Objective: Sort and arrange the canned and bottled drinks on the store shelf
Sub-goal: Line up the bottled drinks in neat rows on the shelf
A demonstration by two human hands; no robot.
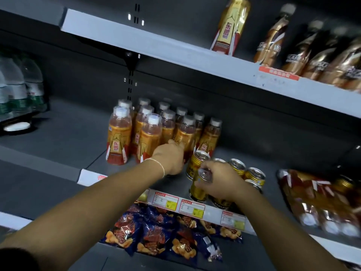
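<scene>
Holding gold can [198,189], top up, lower middle: right hand [222,182] wraps round it; other cans [237,166] just upper right; left hand [170,156] touches bottle [185,135], grip unclear.

The bottles [119,133] are clear plastic with glossy labels. The cans [197,165] are glossy gold metal with bright silver tops. The shelf [64,137] is smooth matt grey; the snack bags [152,231] at lower centre are shiny film.

Single head-worn wide-angle view here: it looked forward and down from close in at the middle shelf [78,137], frame tilted, upper shelf [156,45] slanting across the top.
</scene>
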